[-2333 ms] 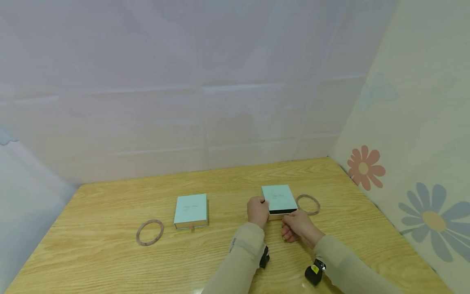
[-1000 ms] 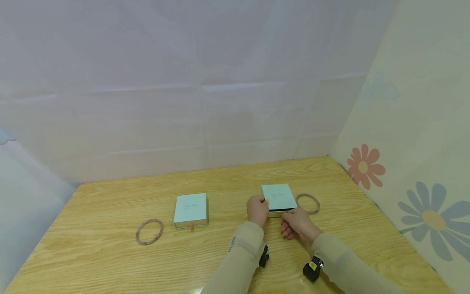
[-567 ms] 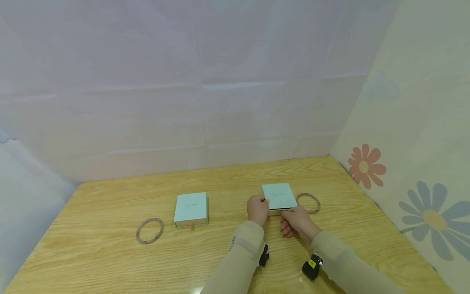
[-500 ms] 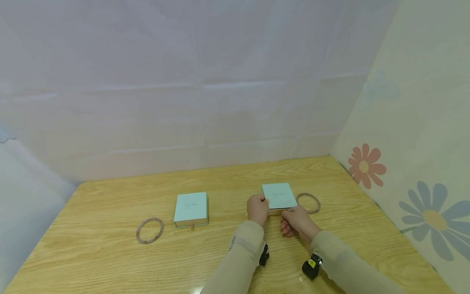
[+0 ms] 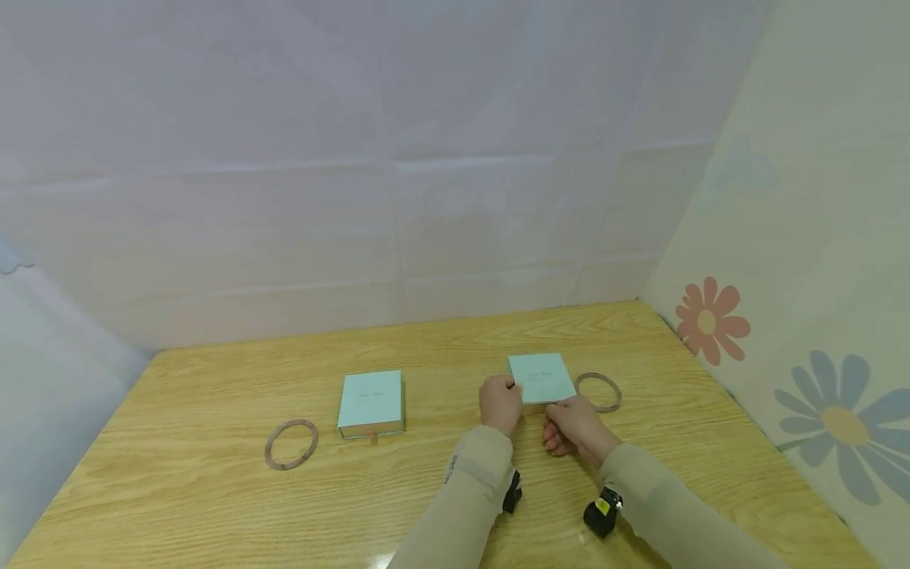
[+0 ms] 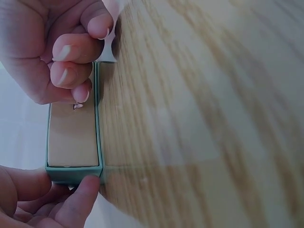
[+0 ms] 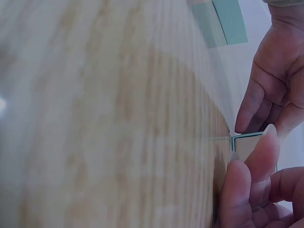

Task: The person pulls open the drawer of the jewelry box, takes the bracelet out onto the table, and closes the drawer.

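My left hand (image 5: 501, 405) grips the near left side of a mint-green drawer-style jewelry box (image 5: 543, 378), its fingers (image 6: 78, 202) and thumb at the side edge. Against the box's tan drawer front (image 6: 73, 137), my right hand (image 5: 577, 425) presses with curled fingers. A small tab shows by a right fingertip in the left wrist view; no clear grip on it is visible. The drawer sits in its sleeve. Just right of the box lies a thin brownish-pink bangle (image 5: 616, 388).
A second mint-green jewelry box (image 5: 370, 397), with a small orange tab at its front, stands left on the wood-grain table (image 5: 341, 514). Another brownish-pink bangle (image 5: 315, 442) lies left of it. Pale cloth walls stand behind and at the sides, flowers printed on the right one.
The right hand has pushed the drawer into the right box; the black strip along its front has narrowed and disappeared. The left hand keeps its grip. Both bangles and the other box stay put.
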Tool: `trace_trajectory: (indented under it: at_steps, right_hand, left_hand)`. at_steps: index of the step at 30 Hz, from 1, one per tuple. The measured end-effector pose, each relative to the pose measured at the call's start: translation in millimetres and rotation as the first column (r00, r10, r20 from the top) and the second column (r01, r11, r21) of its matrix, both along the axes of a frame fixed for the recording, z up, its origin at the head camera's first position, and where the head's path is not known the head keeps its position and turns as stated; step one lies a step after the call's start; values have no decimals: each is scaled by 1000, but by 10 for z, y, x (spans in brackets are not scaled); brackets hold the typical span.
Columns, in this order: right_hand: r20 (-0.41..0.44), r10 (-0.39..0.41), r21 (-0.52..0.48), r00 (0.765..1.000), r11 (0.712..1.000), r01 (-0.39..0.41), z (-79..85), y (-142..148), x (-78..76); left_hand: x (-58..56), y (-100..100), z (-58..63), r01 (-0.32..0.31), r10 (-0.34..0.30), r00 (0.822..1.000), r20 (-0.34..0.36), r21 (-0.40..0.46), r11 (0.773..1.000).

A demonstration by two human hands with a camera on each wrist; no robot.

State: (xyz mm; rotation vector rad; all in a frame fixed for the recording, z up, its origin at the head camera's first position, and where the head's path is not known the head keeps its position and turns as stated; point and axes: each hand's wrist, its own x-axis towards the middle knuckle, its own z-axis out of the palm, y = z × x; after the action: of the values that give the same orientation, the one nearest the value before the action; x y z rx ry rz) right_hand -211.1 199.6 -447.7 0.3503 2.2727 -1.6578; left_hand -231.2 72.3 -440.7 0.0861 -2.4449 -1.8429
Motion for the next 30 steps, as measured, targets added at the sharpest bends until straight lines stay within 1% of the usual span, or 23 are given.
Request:
trace_trajectory:
  at_steps: [9,18,25,30]
  right_hand:
    - [0,-14,-5,1000,1000,14,-5,7,11]
    - [-8,-24,-9,1000,1000,24,-26,17,31]
    - [7,-27,-42,1000,999,27,-40,0,19]
    - [27,-15,-84,1000,996,17,-33,-6,13]
  left_hand:
    - [35,11,29,14,-14,999,-30,-27,1000]
    - [44,30,36,14,-15,1000,-9,-26,1000]
    - [-6,19,-12,-5,4,1000,-13,-64,998]
    - [-62,-30,-60,15,-15,1000,-6,-62,998]
